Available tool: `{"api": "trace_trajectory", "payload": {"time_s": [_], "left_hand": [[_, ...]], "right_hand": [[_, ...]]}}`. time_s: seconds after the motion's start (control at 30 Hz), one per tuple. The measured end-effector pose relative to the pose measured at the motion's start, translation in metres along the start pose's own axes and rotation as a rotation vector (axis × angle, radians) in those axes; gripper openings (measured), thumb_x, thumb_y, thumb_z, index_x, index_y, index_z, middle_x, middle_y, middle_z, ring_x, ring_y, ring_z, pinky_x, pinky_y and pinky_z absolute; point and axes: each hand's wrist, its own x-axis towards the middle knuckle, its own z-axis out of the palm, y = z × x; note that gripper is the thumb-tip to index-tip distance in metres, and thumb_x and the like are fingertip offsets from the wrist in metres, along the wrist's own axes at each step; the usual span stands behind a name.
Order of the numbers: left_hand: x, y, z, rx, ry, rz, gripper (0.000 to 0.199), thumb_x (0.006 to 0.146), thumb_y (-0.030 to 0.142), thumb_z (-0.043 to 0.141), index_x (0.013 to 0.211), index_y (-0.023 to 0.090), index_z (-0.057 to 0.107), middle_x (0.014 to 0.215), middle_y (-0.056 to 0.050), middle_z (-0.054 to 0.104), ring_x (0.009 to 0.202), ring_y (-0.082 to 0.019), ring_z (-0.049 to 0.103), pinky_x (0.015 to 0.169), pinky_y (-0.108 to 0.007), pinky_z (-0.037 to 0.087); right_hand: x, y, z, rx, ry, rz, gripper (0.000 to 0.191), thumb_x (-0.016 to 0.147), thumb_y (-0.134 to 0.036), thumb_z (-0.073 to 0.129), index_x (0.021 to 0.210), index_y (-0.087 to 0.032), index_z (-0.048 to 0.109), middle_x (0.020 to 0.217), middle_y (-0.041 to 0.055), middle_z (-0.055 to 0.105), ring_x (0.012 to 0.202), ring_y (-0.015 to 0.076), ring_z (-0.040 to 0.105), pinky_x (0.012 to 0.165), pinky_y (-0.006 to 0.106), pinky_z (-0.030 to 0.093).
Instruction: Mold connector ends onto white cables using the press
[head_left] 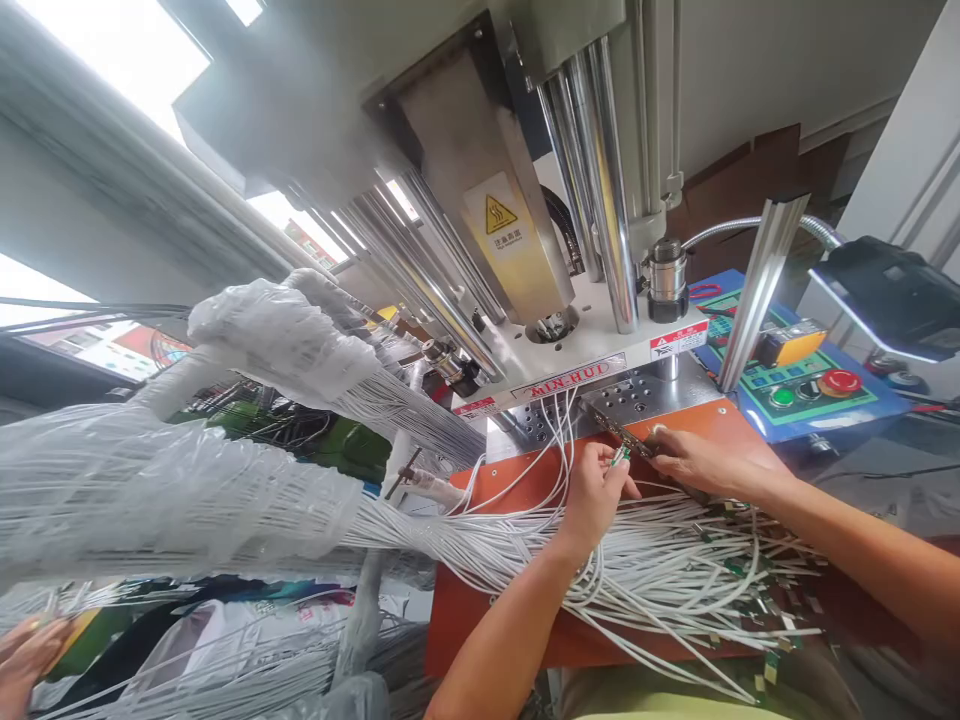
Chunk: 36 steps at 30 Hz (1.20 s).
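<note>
Four o'clock: small green-and-silver connector [621, 456], partly hidden by left grip [596, 492]; dark metal bar [621, 433], lower end covered by right grip [686, 462]. Eight o'clock: co-worker's bare hand [34, 648], cut by left edge. Eleven o'clock: grey painted machine head [315, 90], blurred, cut off above.

The person's left hand [596, 490] and right hand [690, 460] are bare, with smooth wrists. The left forearm [506, 620] and right forearm [847, 540] are bare too, slim at the wrist and widening toward the near and right edges. At the near edge shows a strip of plain, pale yellow-green cloth [637, 697], apparently the person's clothing; its cut is too cropped to tell.
</note>
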Motion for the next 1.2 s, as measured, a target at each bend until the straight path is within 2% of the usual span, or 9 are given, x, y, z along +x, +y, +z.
{"api": "trace_trajectory", "payload": {"time_s": [0.13,0.23,0.33,0.43,0.57,0.73,0.87,1.07,1.2], "left_hand": [[0.001,-0.002,0.001,0.018,-0.017,0.042,0.017,0.088,0.027,0.057,0.092,0.020,0.041,0.061,0.002,0.066,0.045,-0.008,0.048,0.054,-0.020,0.037],[-0.001,-0.001,0.000,0.089,-0.033,0.064,0.015,0.088,0.029,0.058,0.089,0.020,0.047,0.069,0.002,0.067,0.039,-0.005,0.041,0.047,-0.018,0.033],[-0.004,0.001,-0.001,0.205,-0.037,0.126,0.014,0.086,0.030,0.063,0.086,0.019,0.055,0.067,0.003,0.066,0.043,-0.005,0.046,0.047,-0.018,0.034],[-0.007,0.002,-0.001,0.315,-0.006,0.232,0.008,0.084,0.024,0.065,0.085,0.018,0.059,0.070,0.002,0.069,0.057,-0.009,0.061,0.057,-0.018,0.042],[-0.008,-0.002,-0.001,0.510,-0.018,0.413,0.006,0.093,0.022,0.054,0.094,0.019,0.059,0.081,-0.002,0.074,0.072,-0.014,0.070,0.065,-0.021,0.048],[-0.001,-0.012,-0.003,0.839,-0.070,0.682,0.017,0.100,0.028,0.044,0.104,0.016,0.056,0.079,-0.005,0.072,0.069,-0.016,0.070,0.061,-0.024,0.049],[0.003,-0.016,-0.006,0.983,-0.039,0.804,0.020,0.102,0.029,0.039,0.102,0.017,0.055,0.078,-0.003,0.071,0.065,-0.015,0.069,0.057,-0.024,0.048],[0.002,-0.019,-0.005,1.031,-0.032,0.857,0.016,0.100,0.026,0.043,0.103,0.017,0.055,0.080,-0.002,0.071,0.065,-0.015,0.069,0.056,-0.024,0.047],[0.006,-0.020,-0.003,0.991,-0.013,0.840,0.016,0.099,0.025,0.043,0.098,0.016,0.056,0.072,-0.001,0.068,0.060,-0.014,0.067,0.054,-0.023,0.045]], "right_hand": [[-0.001,0.001,0.004,0.098,0.073,-0.008,0.019,0.081,-0.031,0.043,0.095,-0.020,0.048,0.086,0.0035,0.061,0.077,0.0190,0.056,0.070,0.033,0.043],[-0.001,0.004,0.008,0.095,0.108,0.003,0.012,0.082,-0.032,0.045,0.087,-0.021,0.044,0.075,0.0005,0.057,0.067,0.0166,0.053,0.061,0.030,0.041],[0.000,0.007,0.012,0.182,0.037,0.049,0.012,0.082,-0.033,0.045,0.086,-0.023,0.039,0.065,-0.0036,0.053,0.053,0.0143,0.049,0.048,0.027,0.036],[0.001,0.010,0.014,0.258,0.018,0.055,0.014,0.082,-0.033,0.045,0.089,-0.022,0.039,0.066,-0.0036,0.055,0.052,0.0134,0.048,0.046,0.026,0.035],[0.002,0.014,0.016,0.252,0.064,0.022,0.014,0.082,-0.032,0.045,0.090,-0.022,0.040,0.068,-0.0038,0.053,0.054,0.0118,0.044,0.048,0.026,0.034],[0.000,0.017,0.017,0.270,0.081,-0.039,0.013,0.084,-0.033,0.045,0.090,-0.022,0.041,0.073,-0.0031,0.052,0.060,0.0126,0.044,0.054,0.027,0.037],[-0.001,0.018,0.017,0.307,0.067,-0.072,0.016,0.088,-0.036,0.045,0.096,-0.022,0.043,0.081,-0.0005,0.056,0.067,0.0151,0.049,0.061,0.029,0.042],[0.001,0.026,0.022,0.230,0.100,-0.106,0.014,0.091,-0.037,0.043,0.090,-0.023,0.040,0.080,-0.0011,0.054,0.068,0.0154,0.049,0.063,0.030,0.041],[-0.003,0.020,0.020,0.197,0.111,-0.081,0.017,0.091,-0.040,0.042,0.088,-0.024,0.037,0.079,-0.0012,0.055,0.066,0.0154,0.047,0.061,0.030,0.040]]}}
